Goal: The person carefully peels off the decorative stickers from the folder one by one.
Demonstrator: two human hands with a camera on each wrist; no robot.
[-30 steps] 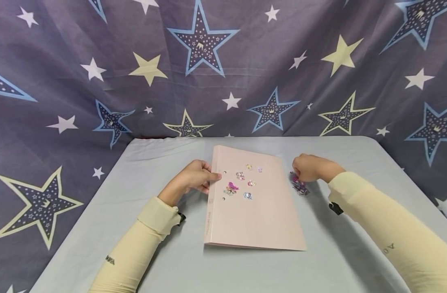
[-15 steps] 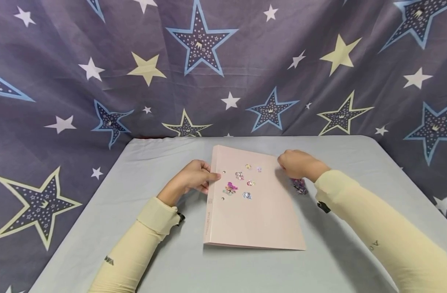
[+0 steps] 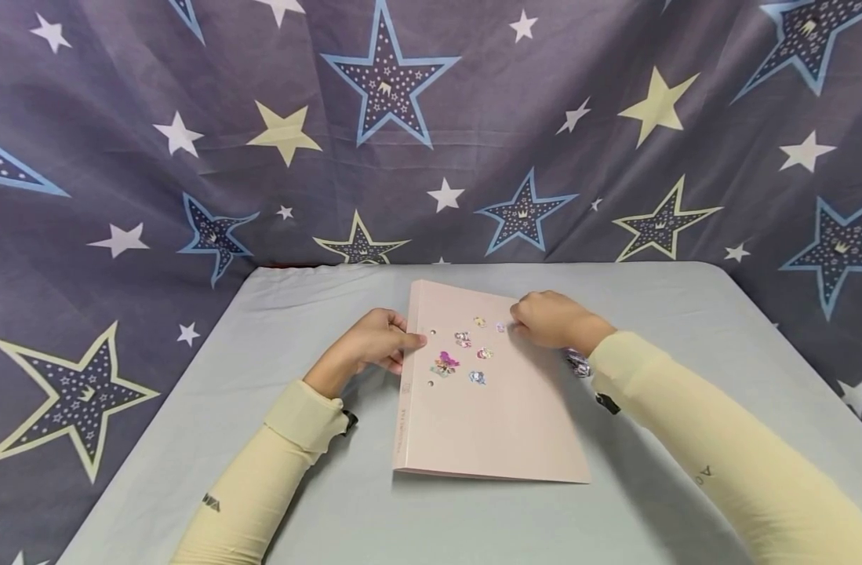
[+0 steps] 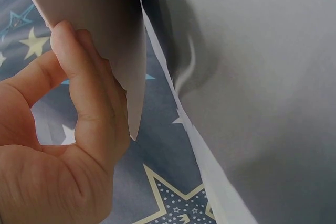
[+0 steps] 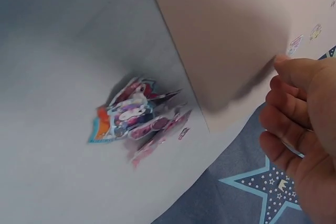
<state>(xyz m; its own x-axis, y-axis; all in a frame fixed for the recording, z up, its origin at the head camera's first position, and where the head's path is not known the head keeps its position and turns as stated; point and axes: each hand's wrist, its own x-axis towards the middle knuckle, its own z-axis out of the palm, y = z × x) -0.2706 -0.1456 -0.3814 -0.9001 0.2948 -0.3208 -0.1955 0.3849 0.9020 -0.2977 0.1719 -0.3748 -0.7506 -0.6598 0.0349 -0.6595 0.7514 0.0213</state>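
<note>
A pale pink folder (image 3: 497,424) lies on the table, its spine towards my left hand (image 3: 377,339). That hand grips the spine edge, thumb on the cover and fingers beneath; the left wrist view shows the fingers (image 4: 86,93) against the folder's side. Several small shiny stickers are on the cover, among them a magenta one (image 3: 448,359), a blue one (image 3: 477,377) and a lilac one (image 3: 500,327). Over the cover's upper right is my right hand (image 3: 554,320), fingers curled, fingertips close to the lilac sticker. I cannot tell whether anything is between its fingertips.
A heap of colourful stickers (image 5: 136,114) lies on the table just right of the folder, partly hidden by my right wrist in the head view. Light grey cloth covers the table (image 3: 318,502). A star-patterned curtain (image 3: 431,157) hangs behind and at the sides.
My right hand has moved left from the sticker heap onto the upper right of the folder cover. The left hand and the folder have stayed in place.
</note>
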